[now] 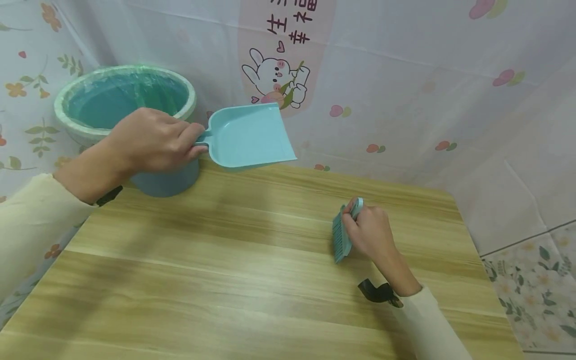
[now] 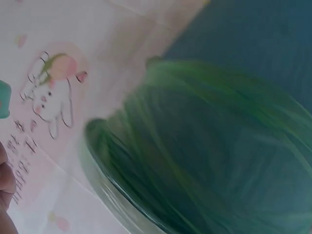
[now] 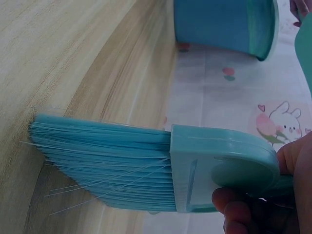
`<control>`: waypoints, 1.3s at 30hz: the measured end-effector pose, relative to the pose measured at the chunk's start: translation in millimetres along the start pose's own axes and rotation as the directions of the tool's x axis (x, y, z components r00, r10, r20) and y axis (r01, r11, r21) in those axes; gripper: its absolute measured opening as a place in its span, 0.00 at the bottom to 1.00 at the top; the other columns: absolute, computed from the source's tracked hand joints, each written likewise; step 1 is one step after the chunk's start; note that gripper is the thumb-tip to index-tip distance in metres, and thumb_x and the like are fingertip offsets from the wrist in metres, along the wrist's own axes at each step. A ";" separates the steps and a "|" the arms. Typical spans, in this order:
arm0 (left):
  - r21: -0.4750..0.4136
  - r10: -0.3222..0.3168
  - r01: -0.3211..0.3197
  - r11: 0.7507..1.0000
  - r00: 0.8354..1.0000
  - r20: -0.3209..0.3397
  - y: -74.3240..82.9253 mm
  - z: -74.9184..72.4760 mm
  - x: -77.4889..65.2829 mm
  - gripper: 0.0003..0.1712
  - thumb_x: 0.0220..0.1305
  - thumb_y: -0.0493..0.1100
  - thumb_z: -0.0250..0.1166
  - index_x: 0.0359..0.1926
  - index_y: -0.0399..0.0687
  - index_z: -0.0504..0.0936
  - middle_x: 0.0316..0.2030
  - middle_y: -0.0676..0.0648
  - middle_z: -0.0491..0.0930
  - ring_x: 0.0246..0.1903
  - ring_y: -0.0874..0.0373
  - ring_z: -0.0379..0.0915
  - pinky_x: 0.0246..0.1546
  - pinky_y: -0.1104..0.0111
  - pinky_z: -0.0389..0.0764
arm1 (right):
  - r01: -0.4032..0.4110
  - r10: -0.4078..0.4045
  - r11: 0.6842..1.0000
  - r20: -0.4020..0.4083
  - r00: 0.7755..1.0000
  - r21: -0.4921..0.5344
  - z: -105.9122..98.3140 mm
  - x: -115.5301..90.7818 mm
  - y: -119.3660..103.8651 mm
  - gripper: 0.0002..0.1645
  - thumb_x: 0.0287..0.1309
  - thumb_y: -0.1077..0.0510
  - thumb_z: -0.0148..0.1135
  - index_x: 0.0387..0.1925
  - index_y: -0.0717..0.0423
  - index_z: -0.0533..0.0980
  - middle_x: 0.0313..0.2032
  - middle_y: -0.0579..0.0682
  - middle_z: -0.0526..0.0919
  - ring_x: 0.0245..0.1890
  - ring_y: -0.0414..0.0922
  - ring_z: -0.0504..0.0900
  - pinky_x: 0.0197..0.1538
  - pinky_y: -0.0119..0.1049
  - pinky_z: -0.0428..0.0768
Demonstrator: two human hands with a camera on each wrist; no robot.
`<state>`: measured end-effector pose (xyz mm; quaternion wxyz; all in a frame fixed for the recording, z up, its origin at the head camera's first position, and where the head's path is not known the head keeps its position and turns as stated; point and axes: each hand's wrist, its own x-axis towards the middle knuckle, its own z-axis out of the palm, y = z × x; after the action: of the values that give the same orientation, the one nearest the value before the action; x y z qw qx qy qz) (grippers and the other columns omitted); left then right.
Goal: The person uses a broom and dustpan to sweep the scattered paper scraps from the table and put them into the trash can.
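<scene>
A light-blue dustpan is held up by its handle in my left hand, beside the bin and above the table's back edge. Its pan points right, and no debris shows on it. My right hand grips a small blue hand brush by the handle, over the right half of the table. In the right wrist view the brush's long bristles reach down to the wood, a few of them splayed. The left wrist view shows mostly the bin's green liner, with only a sliver of the fingers at its left edge.
A blue bin lined with a green bag stands at the table's back left, partly behind my left hand. The wood-grain table runs up to a white curtain printed with a rabbit and fruit. Flowered cloth hangs at both sides.
</scene>
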<state>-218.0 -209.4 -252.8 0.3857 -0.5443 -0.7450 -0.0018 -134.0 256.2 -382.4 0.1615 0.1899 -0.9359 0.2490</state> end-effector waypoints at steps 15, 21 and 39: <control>-0.156 0.059 -0.056 0.986 0.998 0.014 35.8 32.9 26.4 0.33 0.91 0.58 0.36 0.34 0.39 0.69 0.17 0.50 0.59 0.15 0.55 0.52 0.16 0.64 0.57 | 0.001 -0.001 1.000 -0.012 1.000 -0.009 -1.1 -1.0 -2.0 0.12 0.69 0.65 0.52 0.29 0.58 0.77 0.13 0.35 0.54 0.15 0.33 0.50 0.19 0.34 0.56; -0.210 0.062 -0.046 0.977 0.995 0.072 50.0 48.6 26.3 0.34 0.90 0.59 0.33 0.37 0.39 0.71 0.18 0.49 0.66 0.14 0.53 0.60 0.16 0.64 0.64 | -0.009 0.008 1.000 -0.005 1.000 -0.009 -1.3 -1.1 -2.3 0.11 0.69 0.65 0.53 0.30 0.60 0.78 0.13 0.36 0.56 0.15 0.34 0.52 0.19 0.34 0.57; -0.310 0.120 -0.065 0.949 0.979 0.163 95.3 101.0 13.4 0.19 0.84 0.51 0.57 0.41 0.40 0.72 0.20 0.52 0.67 0.17 0.56 0.66 0.20 0.66 0.68 | -0.028 0.028 1.000 -0.001 1.000 -0.003 -2.9 -2.7 -3.0 0.13 0.70 0.65 0.52 0.27 0.56 0.75 0.14 0.35 0.54 0.16 0.34 0.51 0.19 0.34 0.56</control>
<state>-199.9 -117.0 -355.8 0.2284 -0.6293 -0.7413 -0.0486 -129.7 256.1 -379.9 0.1586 0.1764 -0.9388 0.2499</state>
